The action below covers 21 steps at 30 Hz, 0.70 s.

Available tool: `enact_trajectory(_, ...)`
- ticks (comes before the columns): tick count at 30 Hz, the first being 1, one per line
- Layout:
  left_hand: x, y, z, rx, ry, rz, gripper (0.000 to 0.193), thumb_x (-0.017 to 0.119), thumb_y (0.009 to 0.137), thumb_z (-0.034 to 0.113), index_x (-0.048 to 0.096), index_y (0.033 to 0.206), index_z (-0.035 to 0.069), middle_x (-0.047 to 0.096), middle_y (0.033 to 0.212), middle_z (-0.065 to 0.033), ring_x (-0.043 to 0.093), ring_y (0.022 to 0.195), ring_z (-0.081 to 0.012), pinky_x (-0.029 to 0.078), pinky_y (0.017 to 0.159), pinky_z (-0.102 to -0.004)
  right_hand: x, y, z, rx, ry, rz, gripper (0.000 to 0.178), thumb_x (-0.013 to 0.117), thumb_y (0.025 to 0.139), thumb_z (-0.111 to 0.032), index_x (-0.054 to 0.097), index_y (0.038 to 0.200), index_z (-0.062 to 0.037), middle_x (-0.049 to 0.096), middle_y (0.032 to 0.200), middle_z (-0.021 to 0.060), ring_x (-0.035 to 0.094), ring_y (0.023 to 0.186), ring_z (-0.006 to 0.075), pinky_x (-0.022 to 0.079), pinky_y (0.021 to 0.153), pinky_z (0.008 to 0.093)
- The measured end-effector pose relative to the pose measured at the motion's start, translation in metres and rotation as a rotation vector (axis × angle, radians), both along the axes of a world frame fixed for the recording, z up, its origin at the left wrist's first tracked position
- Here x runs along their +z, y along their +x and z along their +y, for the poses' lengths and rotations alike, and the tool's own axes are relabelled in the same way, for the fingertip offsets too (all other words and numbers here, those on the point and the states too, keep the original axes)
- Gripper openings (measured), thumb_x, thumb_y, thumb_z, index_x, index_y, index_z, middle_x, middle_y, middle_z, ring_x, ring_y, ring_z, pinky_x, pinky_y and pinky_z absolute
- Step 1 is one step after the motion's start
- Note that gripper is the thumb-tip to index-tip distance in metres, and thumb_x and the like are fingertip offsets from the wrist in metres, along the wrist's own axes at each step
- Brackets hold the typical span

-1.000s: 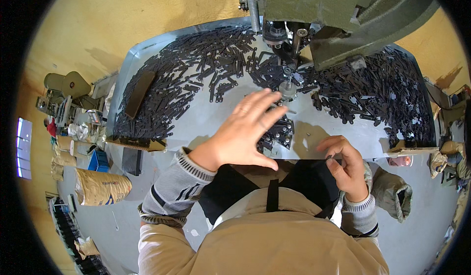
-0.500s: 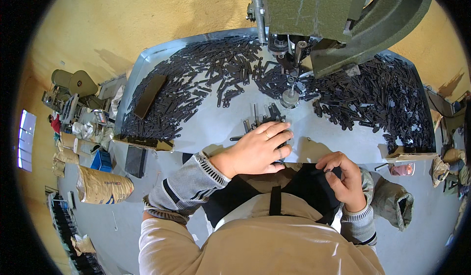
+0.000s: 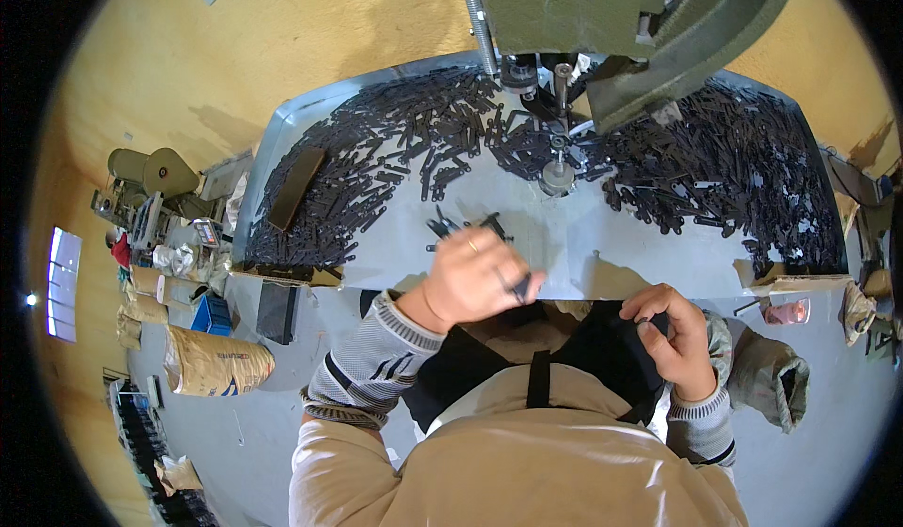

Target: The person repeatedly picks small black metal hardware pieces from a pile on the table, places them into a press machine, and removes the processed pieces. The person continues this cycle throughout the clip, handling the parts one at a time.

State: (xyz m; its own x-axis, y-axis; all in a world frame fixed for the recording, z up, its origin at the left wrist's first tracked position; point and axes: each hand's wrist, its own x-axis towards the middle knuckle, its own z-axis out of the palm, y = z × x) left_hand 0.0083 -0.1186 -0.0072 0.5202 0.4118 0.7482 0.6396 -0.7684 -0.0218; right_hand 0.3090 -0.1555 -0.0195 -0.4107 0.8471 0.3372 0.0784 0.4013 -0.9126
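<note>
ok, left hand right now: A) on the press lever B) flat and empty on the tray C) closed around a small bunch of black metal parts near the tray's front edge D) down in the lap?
C: the left hand is curled around a few black metal parts that stick out past the fingers, above the front of the grey tray.

Small dark matt metal parts (image 3: 376, 179) heaped at ten o'clock on a smooth grey metal tray (image 3: 583, 245); dull green painted machine (image 3: 602, 19); black cloth apron (image 3: 602, 358).
</note>
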Motion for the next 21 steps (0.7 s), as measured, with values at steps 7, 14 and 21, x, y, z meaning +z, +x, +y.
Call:
enact_trajectory(7, 0.052, -0.021, -0.005, 0.09, -0.412, -1.269, 0.027, 0.056, 0.098, 0.018, 0.052, 0.075, 0.004, 0.056, 0.059, -0.0063, 0.05, 0.052, -0.0125, 0.043, 0.053, -0.0296, 0.004, 0.007, -0.012, -0.053, 0.029, 0.002, 0.007, 0.057, 0.082, -0.004, 0.053, 0.088, -0.0033, 0.066, 0.09, 0.0129, 0.065, 0.084, 0.0243, 0.051, 0.079, 0.0336)
enact_trajectory(14, 0.027, -0.008, -0.099, -0.243, -0.458, -1.091, 0.025, 0.065, 0.092, 0.02, 0.049, 0.08, 0.006, 0.052, 0.056, -0.0059, 0.052, 0.048, -0.0172, 0.042, 0.048, -0.034, 0.003, 0.012, -0.02, -0.021, -0.035, 0.013, 0.007, 0.055, 0.082, -0.004, 0.051, 0.088, -0.0013, 0.062, 0.089, 0.0143, 0.06, 0.088, 0.0252, 0.048, 0.085, 0.0365)
enact_trajectory(21, -0.087, 0.016, -0.09, -0.124, -0.476, -0.462, 0.026, 0.081, 0.073, 0.012, 0.058, 0.082, 0.005, 0.06, 0.07, -0.0078, 0.06, 0.06, -0.0253, 0.051, 0.056, -0.0328, 0.004, 0.007, -0.022, -0.004, -0.012, -0.024, 0.008, 0.057, 0.081, -0.004, 0.053, 0.088, -0.0023, 0.064, 0.088, 0.0136, 0.062, 0.086, 0.0254, 0.049, 0.082, 0.0364)
